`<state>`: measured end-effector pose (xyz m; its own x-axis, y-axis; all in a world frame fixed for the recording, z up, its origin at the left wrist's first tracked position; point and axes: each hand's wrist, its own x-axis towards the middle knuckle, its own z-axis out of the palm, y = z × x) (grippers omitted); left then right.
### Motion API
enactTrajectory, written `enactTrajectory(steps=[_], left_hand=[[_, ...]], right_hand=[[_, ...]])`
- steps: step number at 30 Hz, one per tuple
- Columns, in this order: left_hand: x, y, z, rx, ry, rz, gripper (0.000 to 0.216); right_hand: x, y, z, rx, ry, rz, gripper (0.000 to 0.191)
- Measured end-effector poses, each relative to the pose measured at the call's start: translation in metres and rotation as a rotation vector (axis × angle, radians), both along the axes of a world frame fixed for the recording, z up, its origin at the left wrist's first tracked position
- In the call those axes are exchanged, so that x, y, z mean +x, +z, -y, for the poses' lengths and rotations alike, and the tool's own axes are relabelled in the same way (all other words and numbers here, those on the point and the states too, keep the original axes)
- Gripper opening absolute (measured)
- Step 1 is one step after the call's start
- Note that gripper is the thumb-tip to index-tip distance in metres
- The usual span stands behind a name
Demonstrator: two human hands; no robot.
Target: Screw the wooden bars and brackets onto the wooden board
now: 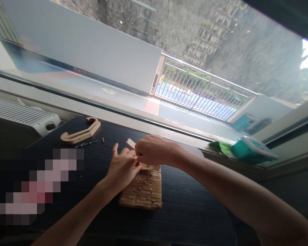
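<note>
Both hands meet over a pale wooden piece [130, 143], whose one end sticks out beyond the fingers. My left hand [123, 165] steadies this piece, thumb and fingertips pressed together on it and the outer finger raised. Curled into a fist just above, my right hand [151, 149] hides whatever lies in its grip. Under the hands lies a block of corrugated cardboard [141, 198], dotted with many small metal bits or holes. Part of the wood, with a small dark screw or hole, shows below my right hand.
On the dark table [190, 205], a hook-ended wooden piece [82, 134] lies at back left beside thin metal pieces [88, 144]. A radiator [23, 114] stands left. A teal container [253, 150] and green cloth [220, 148] sit by the window, right. A blurred patch covers the lower left.
</note>
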<state>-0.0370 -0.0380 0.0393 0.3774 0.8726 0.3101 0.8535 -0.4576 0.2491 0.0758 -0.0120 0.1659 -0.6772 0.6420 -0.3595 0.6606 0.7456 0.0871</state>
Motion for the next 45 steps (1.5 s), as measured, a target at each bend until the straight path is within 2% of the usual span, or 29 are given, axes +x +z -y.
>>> enactTrajectory(steps=[3, 9, 16, 23, 29, 32, 40, 45], left_hand=[[0.000, -0.002, -0.001, -0.002, 0.018, 0.021, 0.012], [-0.001, -0.008, -0.003, 0.010, -0.004, 0.034, 0.019], [0.000, -0.010, -0.004, 0.008, -0.002, 0.051, 0.018], [-0.004, -0.012, -0.003, -0.019, -0.012, 0.068, 0.020], [-0.010, -0.020, -0.004, -0.065, -0.024, 0.126, 0.019], [-0.008, -0.018, -0.004, -0.063, -0.026, 0.112, 0.019], [-0.004, -0.008, -0.005, -0.093, -0.041, 0.066, 0.019], [0.000, 0.001, -0.006, -0.104, -0.082, 0.023, 0.011]], right_hand=[[-0.002, 0.004, 0.000, 0.014, -0.033, 0.014, 0.021], [-0.001, 0.020, 0.001, -0.002, 0.028, 0.085, 0.013], [0.003, 0.005, -0.002, 0.015, -0.023, 0.062, 0.017], [-0.002, 0.013, 0.000, -0.008, 0.005, 0.075, 0.015], [0.004, 0.002, -0.001, -0.043, 0.006, 0.033, 0.018], [0.006, 0.003, -0.002, -0.041, -0.013, 0.056, 0.018], [0.008, 0.022, 0.002, 0.024, -0.029, 0.038, 0.023], [0.030, 0.013, 0.005, -0.011, -0.113, 0.066, 0.022]])
